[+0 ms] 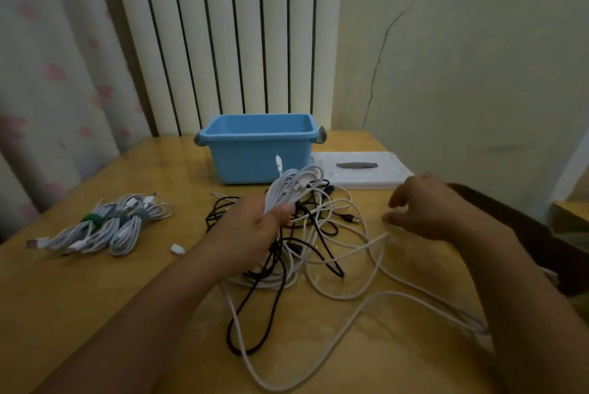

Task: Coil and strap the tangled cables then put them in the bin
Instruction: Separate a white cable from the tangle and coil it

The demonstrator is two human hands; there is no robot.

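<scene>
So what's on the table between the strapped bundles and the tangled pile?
In the head view, only a small white connector piece lies between the strapped bundles and the tangled pile; otherwise bare table.

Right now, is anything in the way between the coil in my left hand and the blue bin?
Nothing visible blocks it. The left hand grips the white coil just in front of the blue bin, whose top is open; its lid lies beside it. But the coil's loose end trails into the tangled cables and it shows no strap yet.

Dim, yellowish indoor light, soft glare on the table (134,164) top, slight motion blur, wide-angle bending at the edges.
</scene>
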